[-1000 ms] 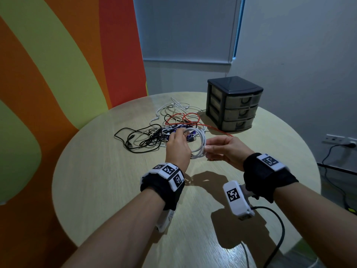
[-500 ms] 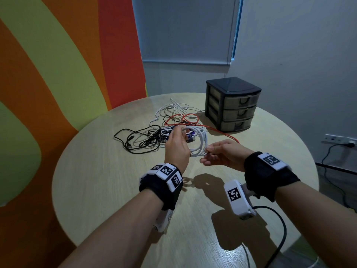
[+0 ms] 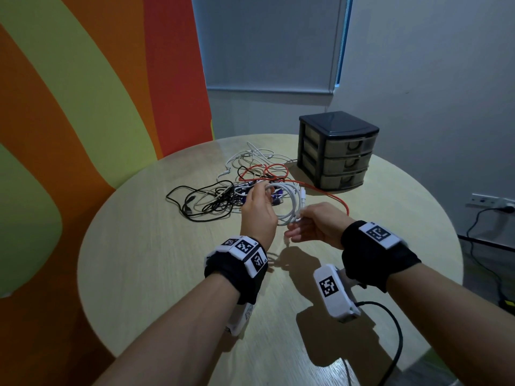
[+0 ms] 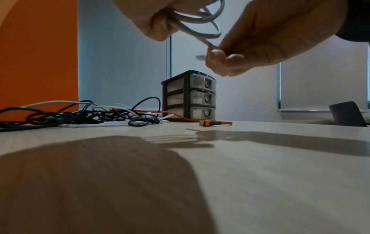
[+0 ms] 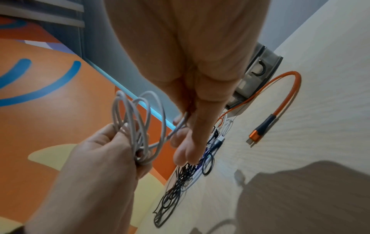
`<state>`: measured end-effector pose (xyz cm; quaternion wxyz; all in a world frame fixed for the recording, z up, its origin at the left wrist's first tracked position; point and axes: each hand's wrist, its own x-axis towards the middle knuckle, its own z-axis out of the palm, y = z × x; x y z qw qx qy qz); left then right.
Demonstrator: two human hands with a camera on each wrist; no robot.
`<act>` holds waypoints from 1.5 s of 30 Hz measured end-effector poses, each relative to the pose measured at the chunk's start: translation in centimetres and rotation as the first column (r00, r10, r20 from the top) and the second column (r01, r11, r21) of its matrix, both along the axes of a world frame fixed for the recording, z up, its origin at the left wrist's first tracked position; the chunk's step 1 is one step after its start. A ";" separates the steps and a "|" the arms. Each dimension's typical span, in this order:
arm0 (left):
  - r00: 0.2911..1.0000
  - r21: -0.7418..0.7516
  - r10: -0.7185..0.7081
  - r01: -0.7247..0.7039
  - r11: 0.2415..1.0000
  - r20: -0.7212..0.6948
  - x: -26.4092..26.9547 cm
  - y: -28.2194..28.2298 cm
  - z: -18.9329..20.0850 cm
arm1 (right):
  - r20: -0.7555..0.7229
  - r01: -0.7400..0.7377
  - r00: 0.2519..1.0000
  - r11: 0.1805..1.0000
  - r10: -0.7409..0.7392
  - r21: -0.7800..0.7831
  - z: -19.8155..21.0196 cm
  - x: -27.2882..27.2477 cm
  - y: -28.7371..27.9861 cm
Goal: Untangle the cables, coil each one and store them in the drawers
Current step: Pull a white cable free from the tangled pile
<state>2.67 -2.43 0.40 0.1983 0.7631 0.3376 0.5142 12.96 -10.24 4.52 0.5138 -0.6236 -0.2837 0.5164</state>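
Note:
My left hand (image 3: 257,208) grips a coil of white cable (image 3: 292,200) above the round table (image 3: 156,263). In the right wrist view the white cable (image 5: 138,125) shows several loops bunched in the left hand (image 5: 108,152). My right hand (image 3: 312,227) pinches the loose end of that cable just right of the coil; the left wrist view shows the right hand (image 4: 230,60) with the cable's end (image 4: 208,43) in its fingertips. Behind the hands lies a tangle of black, white and purple cables (image 3: 211,199) and an orange cable (image 3: 315,190). A three-drawer unit (image 3: 334,151) stands at the back right, all drawers closed.
The orange cable's plug (image 5: 258,134) lies on the table to the right of the hands. A striped orange and green wall (image 3: 83,107) runs close along the table's left. A wall socket with a black lead (image 3: 496,204) sits at far right, off the table.
My right hand has moved down and left along the white cable, toward the coil's near side, bringing the loose end with it. The left hand holds the coil in about the same place.

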 end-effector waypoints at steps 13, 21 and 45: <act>0.957 -0.135 0.058 -0.100 0.986 -0.285 0.0 -0.2 0.4 | 0.636 -0.187 0.739 0.974 0.224 -0.126 0.3 0.3 0.1; 0.929 -0.217 0.026 -0.113 0.970 -0.370 0.0 -0.1 0.5 | 0.560 -0.229 0.797 0.971 0.228 -0.068 -0.2 0.1 -0.1; 0.930 -0.183 -0.045 -0.024 0.983 -0.365 0.5 -1.2 0.8 | 0.837 -0.021 0.424 0.920 -0.346 0.392 -2.9 -0.6 1.0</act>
